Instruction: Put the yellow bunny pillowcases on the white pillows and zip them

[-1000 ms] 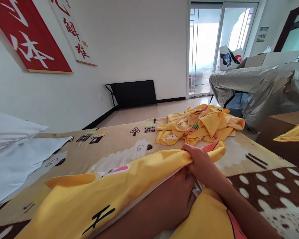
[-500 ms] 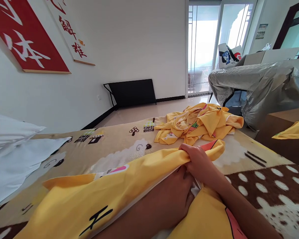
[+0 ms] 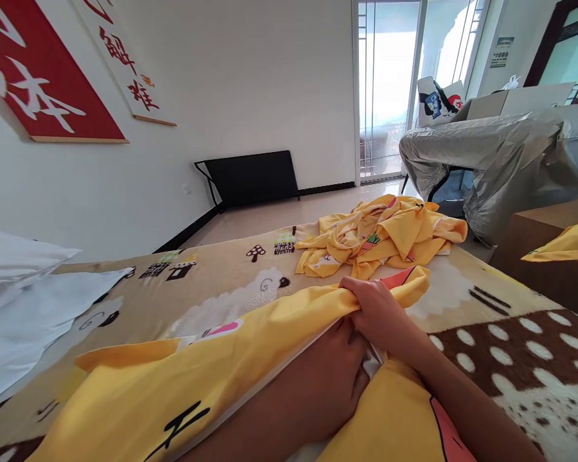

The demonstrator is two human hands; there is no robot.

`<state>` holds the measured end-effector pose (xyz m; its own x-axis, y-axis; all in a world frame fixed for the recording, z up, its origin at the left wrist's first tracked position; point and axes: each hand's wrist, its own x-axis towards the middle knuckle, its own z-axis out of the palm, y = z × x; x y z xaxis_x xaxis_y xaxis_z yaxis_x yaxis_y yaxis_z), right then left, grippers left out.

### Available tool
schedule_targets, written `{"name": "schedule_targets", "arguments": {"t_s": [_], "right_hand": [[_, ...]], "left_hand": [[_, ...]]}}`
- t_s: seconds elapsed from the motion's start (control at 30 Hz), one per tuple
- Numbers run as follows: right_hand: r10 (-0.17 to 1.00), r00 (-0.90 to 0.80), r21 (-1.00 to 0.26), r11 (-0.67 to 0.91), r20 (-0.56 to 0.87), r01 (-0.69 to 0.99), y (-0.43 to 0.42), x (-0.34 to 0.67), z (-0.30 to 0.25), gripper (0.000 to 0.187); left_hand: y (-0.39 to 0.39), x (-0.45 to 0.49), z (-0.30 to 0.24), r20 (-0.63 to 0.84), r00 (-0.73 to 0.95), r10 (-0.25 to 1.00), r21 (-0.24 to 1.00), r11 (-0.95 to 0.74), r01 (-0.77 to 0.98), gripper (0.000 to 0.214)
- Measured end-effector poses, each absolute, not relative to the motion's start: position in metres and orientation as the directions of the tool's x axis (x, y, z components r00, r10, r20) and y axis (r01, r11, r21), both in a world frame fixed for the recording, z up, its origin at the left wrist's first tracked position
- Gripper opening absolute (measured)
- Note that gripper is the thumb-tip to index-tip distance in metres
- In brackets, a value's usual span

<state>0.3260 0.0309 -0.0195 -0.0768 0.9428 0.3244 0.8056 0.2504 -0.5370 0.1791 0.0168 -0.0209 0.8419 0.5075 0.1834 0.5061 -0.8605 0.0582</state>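
Note:
A yellow pillowcase (image 3: 144, 385) with cartoon prints stretches across the foreground, its long open edge facing me. My right hand (image 3: 373, 305) is closed around the bunched edge near the pillowcase's far corner. Inside the opening, my left hand (image 3: 334, 366) lies just below the right one, the two touching. Its fingers are curled, partly hidden, against a bit of white cloth (image 3: 373, 362); whether that is a pillow or a lining I cannot tell. More yellow printed fabric bulges beneath my right forearm. Beyond my hands lies a crumpled heap of matching yellow bedding (image 3: 385, 234).
A beige and brown patterned blanket (image 3: 226, 276) covers the bed. White pillows (image 3: 24, 308) rest at the left edge. To the right stand a brown box (image 3: 534, 237), another yellow cloth (image 3: 568, 240) and a plastic-covered table (image 3: 486, 141). A black folded frame (image 3: 253, 179) leans against the wall.
The whole view has shifted slightly. Both hands keep the same hold, and the pillowcase and the heap have not visibly moved on the bed.

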Motion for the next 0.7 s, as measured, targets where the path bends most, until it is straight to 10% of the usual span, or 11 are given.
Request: {"name": "schedule_targets", "arguments": {"t_s": [0.7], "right_hand": [[0.943,-0.079,-0.536,0.252,0.325,0.805,0.0326,0.3267,-0.0202,0.016]], "left_hand": [[0.0175,0.1791,-0.0188,0.148,0.835,0.531,0.1,-0.848,0.521,0.037]]}}
